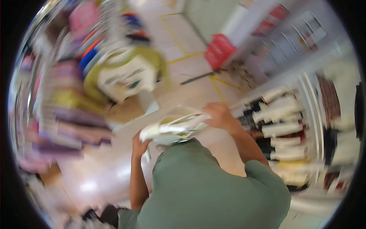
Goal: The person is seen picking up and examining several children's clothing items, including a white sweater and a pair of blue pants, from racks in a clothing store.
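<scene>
In the head view, a bundle of white and cream clothing on hangers (177, 126) is held in front of my body, blurred by motion. My left hand (141, 144) grips its left end, with the thumb side against the white cloth. At the other end my right hand (218, 115) closes around the narrow part, where thin pale strips, perhaps hanger edges, come together. Just beyond the bundle, to the left, a cream top with olive sleeves and a printed front (128, 77) hangs at the end of a rack.
Racks of colourful hanging garments (68, 114) line the left side. On the right are shelves with stacks of folded clothes (283, 137). A red box or bag (220, 51) stands ahead, near yellow tape lines (186, 58) on the floor.
</scene>
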The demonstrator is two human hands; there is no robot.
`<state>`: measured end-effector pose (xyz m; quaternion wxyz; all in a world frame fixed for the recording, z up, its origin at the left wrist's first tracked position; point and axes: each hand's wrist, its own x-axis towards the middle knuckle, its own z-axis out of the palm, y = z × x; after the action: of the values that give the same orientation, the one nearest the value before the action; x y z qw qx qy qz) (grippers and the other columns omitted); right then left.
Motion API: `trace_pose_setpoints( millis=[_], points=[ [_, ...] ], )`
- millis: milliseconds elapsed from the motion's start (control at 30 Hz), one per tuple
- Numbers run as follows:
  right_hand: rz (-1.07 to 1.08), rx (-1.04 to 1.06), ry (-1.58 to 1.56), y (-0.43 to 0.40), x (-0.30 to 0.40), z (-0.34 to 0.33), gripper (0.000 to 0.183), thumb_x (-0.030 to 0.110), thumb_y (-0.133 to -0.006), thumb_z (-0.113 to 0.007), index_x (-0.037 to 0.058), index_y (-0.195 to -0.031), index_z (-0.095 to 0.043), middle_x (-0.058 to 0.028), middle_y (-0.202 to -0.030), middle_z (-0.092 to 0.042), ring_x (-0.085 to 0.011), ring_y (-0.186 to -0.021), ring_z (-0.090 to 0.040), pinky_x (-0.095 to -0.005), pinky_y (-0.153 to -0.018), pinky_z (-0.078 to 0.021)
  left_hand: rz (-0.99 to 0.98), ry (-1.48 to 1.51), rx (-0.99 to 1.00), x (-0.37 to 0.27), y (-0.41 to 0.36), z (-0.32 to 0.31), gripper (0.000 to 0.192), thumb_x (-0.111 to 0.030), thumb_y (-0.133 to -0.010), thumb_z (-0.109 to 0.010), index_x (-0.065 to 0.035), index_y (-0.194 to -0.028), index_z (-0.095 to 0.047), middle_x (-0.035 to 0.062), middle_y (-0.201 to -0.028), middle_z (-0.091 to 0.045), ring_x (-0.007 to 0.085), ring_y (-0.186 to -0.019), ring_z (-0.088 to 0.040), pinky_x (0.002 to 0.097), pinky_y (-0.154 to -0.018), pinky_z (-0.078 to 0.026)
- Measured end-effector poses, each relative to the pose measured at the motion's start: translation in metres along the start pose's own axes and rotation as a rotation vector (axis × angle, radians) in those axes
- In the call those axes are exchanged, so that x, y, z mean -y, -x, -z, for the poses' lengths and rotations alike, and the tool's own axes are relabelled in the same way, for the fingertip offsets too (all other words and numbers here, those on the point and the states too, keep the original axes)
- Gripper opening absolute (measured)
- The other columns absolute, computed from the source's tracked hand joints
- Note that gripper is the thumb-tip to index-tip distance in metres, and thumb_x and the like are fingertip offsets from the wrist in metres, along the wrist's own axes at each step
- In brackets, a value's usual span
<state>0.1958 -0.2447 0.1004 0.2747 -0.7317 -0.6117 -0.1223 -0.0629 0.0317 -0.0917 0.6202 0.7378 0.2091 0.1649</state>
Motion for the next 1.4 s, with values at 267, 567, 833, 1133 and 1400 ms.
trace_pose_setpoints(
  millis=[267, 567, 833, 1133, 1400],
  points=[
    [-0.407, 0.032, 0.062, 0.138, -0.032, 0.035, 0.031, 0.030, -0.075, -0.080, 0.0091, -0.085, -0.060, -0.0089, -0.079, -0.063, -0.0332, -0.068, -0.065, -0.0447, -0.061, -0.0532, 0.191, -0.104, 0.362, 0.011, -0.004, -0.112, 0.024, -0.015, -0.098, -0.064, 0.0036, -0.082, -0.066, 0.0086, -0.072, -0.069, 0.0177, -0.069, -0.066, 0.0341, -0.069, -0.053],
    [-0.860, -0.098, 0.130, 0.328, -0.046, 0.137, 0.033, 0.037, -0.083, -0.075, 0.0082, -0.090, -0.060, -0.0098, -0.083, -0.064, -0.0347, -0.075, -0.066, -0.0466, -0.067, -0.0536, -0.169, -0.518, 0.685, -0.015, -0.083, -0.278, 0.021, -0.007, -0.092, -0.063, 0.0047, -0.108, -0.068, 0.0227, -0.089, -0.072, 0.0354, -0.084, -0.070, 0.0400, -0.078, -0.053],
    [-1.224, -0.290, 0.245, 0.459, -0.013, 0.216, 0.031, 0.036, -0.085, -0.074, 0.0078, -0.093, -0.062, -0.0108, -0.086, -0.065, -0.0359, -0.078, -0.065, -0.0481, -0.068, -0.0514, -0.245, -0.529, 0.779, -0.004, -0.096, -0.474, 0.024, -0.011, -0.096, -0.056, 0.0050, -0.110, -0.067, 0.0233, -0.091, -0.072, 0.0364, -0.084, -0.070, 0.0428, -0.075, -0.052],
    [-1.639, -0.778, 0.432, 0.531, 0.105, 0.249, 0.024, 0.024, -0.086, -0.078, 0.0032, -0.086, -0.066, -0.0140, -0.079, -0.064, -0.0351, -0.071, -0.064, -0.0436, -0.063, -0.0499, -0.438, -0.421, 1.209, -0.058, -0.059, -0.697, 0.018, -0.012, -0.099, -0.054, 0.0023, -0.103, -0.064, 0.0198, -0.083, -0.070, 0.0363, -0.073, -0.068, 0.0438, -0.066, -0.050],
    [-2.157, -1.188, 0.720, 0.544, 0.170, 0.252, 0.023, 0.016, -0.083, -0.082, -0.0013, -0.081, -0.067, -0.0142, -0.070, -0.062, -0.0253, -0.059, -0.059, -0.0361, -0.057, -0.0458, -0.686, -0.442, 1.596, -0.095, 0.043, -0.886, 0.028, -0.026, -0.097, -0.066, -0.0010, -0.084, -0.064, 0.0220, -0.071, -0.063, 0.0435, -0.068, -0.063, 0.0475, -0.062, -0.047]
  ],
)
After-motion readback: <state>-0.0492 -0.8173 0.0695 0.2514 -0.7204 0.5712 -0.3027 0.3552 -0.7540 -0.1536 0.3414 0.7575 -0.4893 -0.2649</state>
